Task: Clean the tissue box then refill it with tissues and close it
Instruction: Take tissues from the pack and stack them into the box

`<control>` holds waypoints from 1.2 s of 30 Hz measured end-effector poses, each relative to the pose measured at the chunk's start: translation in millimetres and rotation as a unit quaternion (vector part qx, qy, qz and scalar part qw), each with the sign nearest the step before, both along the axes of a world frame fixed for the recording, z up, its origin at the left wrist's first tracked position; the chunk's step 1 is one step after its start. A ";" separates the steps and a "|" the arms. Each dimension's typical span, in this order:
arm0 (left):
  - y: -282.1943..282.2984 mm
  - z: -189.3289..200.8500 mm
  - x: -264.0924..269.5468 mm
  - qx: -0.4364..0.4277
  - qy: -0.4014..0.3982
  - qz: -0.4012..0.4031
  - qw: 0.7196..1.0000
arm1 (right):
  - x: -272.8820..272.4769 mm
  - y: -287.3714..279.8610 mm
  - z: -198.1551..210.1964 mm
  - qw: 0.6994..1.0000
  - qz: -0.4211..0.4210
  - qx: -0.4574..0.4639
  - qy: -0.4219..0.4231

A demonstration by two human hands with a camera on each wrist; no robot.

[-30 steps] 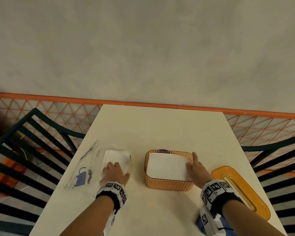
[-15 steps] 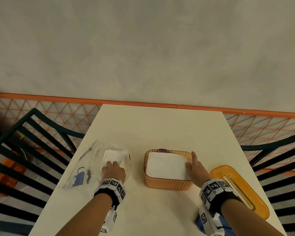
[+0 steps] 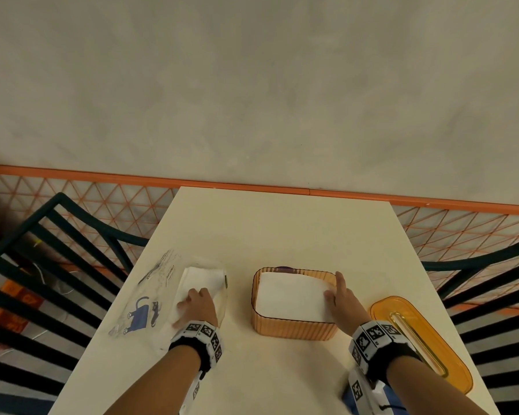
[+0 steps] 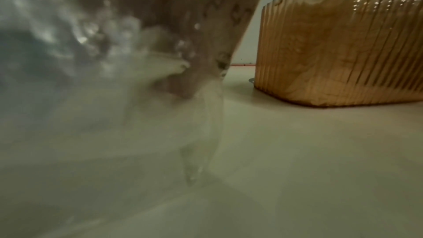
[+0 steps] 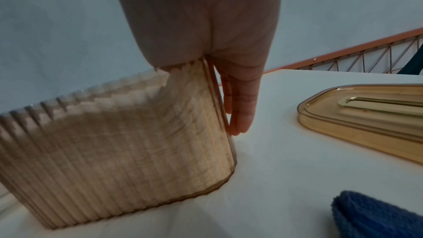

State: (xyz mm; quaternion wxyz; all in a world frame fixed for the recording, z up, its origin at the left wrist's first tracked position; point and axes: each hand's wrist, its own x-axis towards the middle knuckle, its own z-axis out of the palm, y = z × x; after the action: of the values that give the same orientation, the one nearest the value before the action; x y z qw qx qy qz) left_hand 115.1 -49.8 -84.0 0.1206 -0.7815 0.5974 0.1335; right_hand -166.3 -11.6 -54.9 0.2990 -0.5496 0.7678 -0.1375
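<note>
Dim, warm and evenly lit, with soft shadows, wide-angle bending at the head view's edges, and heavy close-range blur in the left wrist view.

The right hand lays straight fingers against the ribbed tissue box, beside its lid.

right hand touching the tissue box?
Touching. The right wrist view shows the right hand with straight fingers flat against the tissue box end wall, palm over its rim.
</note>
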 end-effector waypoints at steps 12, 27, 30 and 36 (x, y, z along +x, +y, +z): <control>5.8 122.2 55.3 -0.158 0.224 0.026 0.961 | 5.1 7.4 36.4 0.993 0.057 0.018 0.101; 42.4 127.6 -35.1 -0.205 0.515 -0.161 0.817 | 48.8 1.1 151.7 0.839 -0.075 0.047 -0.538; 45.8 114.6 -41.2 -0.219 0.470 -0.306 0.798 | 38.3 6.6 159.6 0.837 -0.090 0.101 -0.530; 46.6 100.2 -39.6 -0.275 0.428 -0.315 0.801 | 20.7 9.5 148.1 0.869 -0.126 0.056 -0.476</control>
State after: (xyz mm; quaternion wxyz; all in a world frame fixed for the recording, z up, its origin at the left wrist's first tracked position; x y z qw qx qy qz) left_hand 75.5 -3.1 16.2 -0.3320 -0.4145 0.8130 0.2387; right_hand -145.5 -2.2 93.2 0.6386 -0.2981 0.6017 -0.3757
